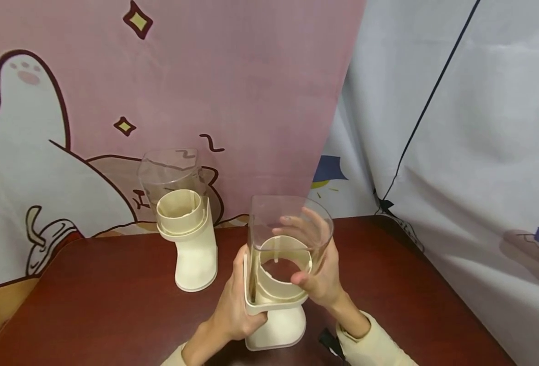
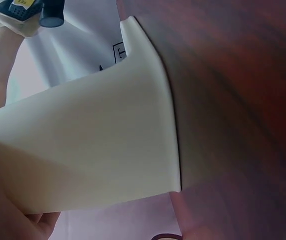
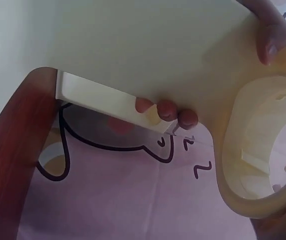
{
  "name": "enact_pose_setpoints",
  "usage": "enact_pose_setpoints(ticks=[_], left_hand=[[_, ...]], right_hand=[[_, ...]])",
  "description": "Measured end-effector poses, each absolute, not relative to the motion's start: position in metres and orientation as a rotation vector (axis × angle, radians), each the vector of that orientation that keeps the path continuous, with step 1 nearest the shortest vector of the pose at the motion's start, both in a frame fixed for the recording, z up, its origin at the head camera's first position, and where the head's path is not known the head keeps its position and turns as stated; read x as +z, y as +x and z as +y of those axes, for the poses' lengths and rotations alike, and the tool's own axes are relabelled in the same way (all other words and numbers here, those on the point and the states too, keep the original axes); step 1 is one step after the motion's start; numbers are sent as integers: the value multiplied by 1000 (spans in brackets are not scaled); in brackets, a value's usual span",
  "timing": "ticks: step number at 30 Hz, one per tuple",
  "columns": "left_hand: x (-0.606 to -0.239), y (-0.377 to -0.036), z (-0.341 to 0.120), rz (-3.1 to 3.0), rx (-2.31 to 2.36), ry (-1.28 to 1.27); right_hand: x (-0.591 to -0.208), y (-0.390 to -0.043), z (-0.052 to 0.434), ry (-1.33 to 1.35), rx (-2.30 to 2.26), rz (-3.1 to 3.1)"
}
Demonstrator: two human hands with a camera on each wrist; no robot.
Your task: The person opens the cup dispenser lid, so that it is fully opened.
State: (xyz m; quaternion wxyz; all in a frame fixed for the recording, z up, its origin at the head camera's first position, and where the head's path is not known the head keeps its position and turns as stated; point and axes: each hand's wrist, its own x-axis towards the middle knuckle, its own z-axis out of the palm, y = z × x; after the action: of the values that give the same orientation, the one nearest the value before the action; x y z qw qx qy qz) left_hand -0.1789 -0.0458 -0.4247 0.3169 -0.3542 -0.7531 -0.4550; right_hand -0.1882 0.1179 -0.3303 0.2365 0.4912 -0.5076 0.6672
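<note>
Behind the dark red worktop (image 1: 114,284) hang a pink cartoon cloth (image 1: 205,76) and a pale grey sheet (image 1: 457,127). Near the front edge stands a cream dispenser (image 1: 276,310) with a clear plastic hopper (image 1: 290,223) on top. The left hand (image 1: 233,310) curls its grip round the cream ledge under the hopper; the right hand (image 1: 320,274) holds the hopper's far side, fingers spread across the clear wall and thumb at the inner ring. A second, identical dispenser (image 1: 189,239) stands well apart, near the cloth. The held one looks light, stiff and smooth, probably slippery on the clear wall; the cream base seems the safer place to hold.
</note>
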Motion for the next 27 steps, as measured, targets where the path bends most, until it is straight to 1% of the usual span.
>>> enact_pose_setpoints(ticks=[8, 17, 24, 27], left_hand=[[-423, -181, -46, -1996, -1199, -940], [-424, -179, -48, -1967, -1251, -953], [-424, -177, -47, -2001, -1261, -912], [-420, -174, -46, -1997, -1284, -914]], right_hand=[[-326, -188, 119, 1323, 1791, -1395], [-327, -185, 115, 1203, 1831, -1452], [-326, -193, 120, 1172, 2073, -1386], [-325, -191, 121, 1175, 2043, -1403]])
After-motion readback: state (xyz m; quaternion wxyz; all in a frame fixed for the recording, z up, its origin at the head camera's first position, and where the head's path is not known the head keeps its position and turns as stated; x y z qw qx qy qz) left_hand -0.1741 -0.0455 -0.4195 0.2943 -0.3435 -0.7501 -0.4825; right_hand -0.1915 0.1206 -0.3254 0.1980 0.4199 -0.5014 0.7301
